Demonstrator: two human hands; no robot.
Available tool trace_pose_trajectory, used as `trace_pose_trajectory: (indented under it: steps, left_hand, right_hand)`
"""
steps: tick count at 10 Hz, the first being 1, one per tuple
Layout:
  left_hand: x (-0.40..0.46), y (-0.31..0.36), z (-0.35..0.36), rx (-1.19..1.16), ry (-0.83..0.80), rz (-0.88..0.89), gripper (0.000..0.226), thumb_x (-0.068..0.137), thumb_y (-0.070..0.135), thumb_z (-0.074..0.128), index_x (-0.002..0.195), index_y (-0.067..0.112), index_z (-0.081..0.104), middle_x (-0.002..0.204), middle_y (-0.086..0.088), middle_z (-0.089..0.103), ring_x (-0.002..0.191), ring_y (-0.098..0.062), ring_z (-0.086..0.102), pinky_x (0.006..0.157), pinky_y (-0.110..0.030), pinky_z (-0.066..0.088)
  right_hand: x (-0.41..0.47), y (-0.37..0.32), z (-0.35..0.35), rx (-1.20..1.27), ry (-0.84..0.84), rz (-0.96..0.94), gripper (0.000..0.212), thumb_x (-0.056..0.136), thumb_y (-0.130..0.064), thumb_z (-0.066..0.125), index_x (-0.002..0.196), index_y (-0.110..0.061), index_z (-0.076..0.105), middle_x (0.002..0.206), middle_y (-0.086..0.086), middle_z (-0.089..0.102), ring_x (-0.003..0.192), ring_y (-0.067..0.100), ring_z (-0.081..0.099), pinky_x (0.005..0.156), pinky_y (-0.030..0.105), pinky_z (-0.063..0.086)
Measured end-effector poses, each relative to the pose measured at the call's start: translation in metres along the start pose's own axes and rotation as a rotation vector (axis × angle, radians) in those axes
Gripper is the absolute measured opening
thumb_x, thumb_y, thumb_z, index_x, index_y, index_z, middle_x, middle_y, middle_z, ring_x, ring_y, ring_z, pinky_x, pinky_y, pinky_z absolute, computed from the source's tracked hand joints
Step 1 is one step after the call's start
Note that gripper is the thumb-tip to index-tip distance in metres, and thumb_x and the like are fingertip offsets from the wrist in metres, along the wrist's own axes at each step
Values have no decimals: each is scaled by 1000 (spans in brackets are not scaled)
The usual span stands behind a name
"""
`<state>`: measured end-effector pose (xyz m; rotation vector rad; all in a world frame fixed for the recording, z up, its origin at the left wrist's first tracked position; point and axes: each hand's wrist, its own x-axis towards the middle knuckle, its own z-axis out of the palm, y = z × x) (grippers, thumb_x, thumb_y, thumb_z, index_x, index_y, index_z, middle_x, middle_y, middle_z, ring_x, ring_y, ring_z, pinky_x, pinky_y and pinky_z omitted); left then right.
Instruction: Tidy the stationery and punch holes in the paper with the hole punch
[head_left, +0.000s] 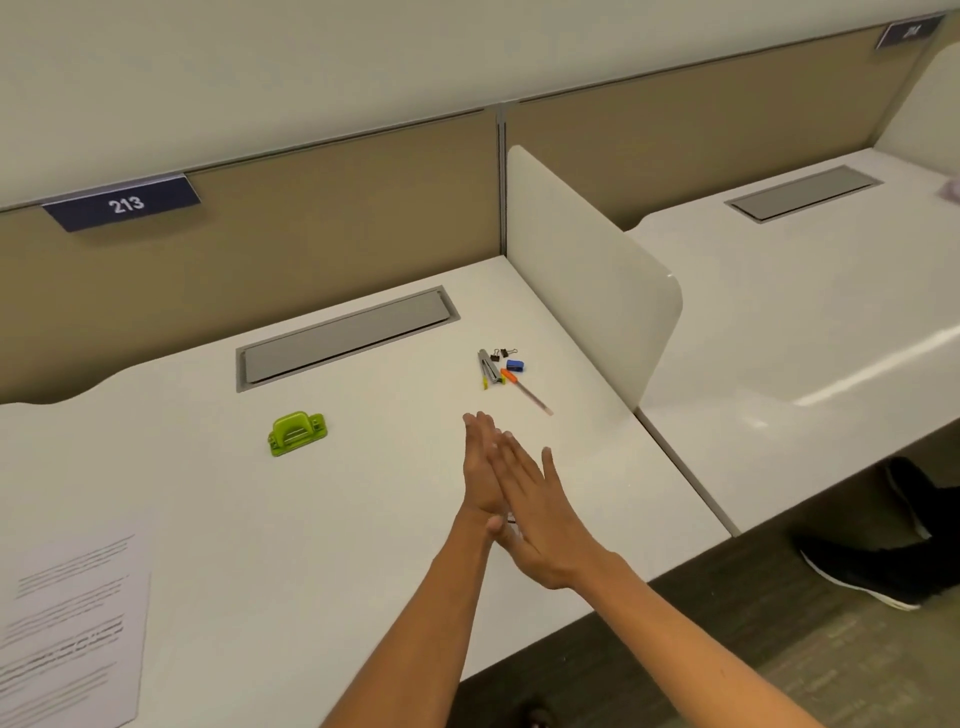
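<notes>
The blue sign (122, 203) on the partition reads "213"; the paper's (72, 623) print is illegible.

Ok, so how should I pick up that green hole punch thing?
Probably from above. The small lime-green plastic hole punch sits flat and alone on the white desk, its rounded lever facing up. Put fingers on its front and back long sides and lift; nothing crowds it, and both hands are free.

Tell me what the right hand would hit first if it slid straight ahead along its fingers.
Likely the clear pen with the orange cap, at the near edge of the stationery cluster. The right hand points that way, though its height above the desk is unclear.
</notes>
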<state>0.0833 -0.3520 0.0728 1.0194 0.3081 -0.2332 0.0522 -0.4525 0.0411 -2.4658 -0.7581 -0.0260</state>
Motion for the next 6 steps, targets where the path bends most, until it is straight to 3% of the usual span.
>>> trace_pose_trajectory:
  steps: [1, 2, 3, 4, 5, 6]
  left_hand:
    - [2, 6, -1, 66, 54, 14, 94, 79, 80, 21, 157, 29, 7, 166, 11, 8, 153, -12, 3, 126, -45, 2]
    - [4, 9, -3, 85, 90, 14, 90, 83, 78, 16, 157, 28, 6, 167, 9, 6, 153, -10, 2, 126, -44, -2]
    - [6, 10, -5, 42, 73, -10, 88, 84, 79, 17, 157, 30, 7, 166, 11, 6, 154, -13, 2, 126, -49, 3]
    - [8, 13, -1, 63, 49, -16, 94, 80, 80, 16, 157, 28, 5, 167, 10, 4, 153, -11, -1, 125, -47, -2]
    - [11, 16, -1, 68, 68, 3, 94, 81, 78, 15, 157, 24, 5, 167, 7, 2, 153, -10, 1, 126, -45, -2]
    - [11, 10, -3, -6, 85, -26, 86, 87, 77, 16, 157, 28, 10, 166, 10, 7, 154, -15, 5, 125, -49, 8]
  right_hand:
    - [-17, 15, 12, -112, -81, 105, 81, 91, -75, 6, 153, -30, -20, 161, -11, -28, 148, 11, -25, 118, 56, -17]
    - [-23, 23, 15, -99, -74, 164, 83, 90, -77, 9, 153, -31, -18, 161, -10, -27, 149, 13, -24, 117, 54, -19]
    - [-9, 13, 13, -139, -69, 43, 85, 92, -76, 16, 157, -26, -6, 165, -4, -15, 152, 19, -13, 117, 51, -14]
    - [-12, 19, 14, -231, -101, 147, 89, 88, -81, 11, 155, -28, -13, 162, -6, -25, 150, 16, -22, 115, 57, -19]
    - [-10, 19, 10, -178, -11, 154, 91, 89, -79, 15, 157, -22, -7, 165, 0, -16, 152, 19, -15, 117, 54, -17]
    - [-4, 13, 5, -186, -49, 7, 88, 91, -76, 20, 158, -21, 3, 166, 3, -7, 153, 23, -6, 117, 57, -11]
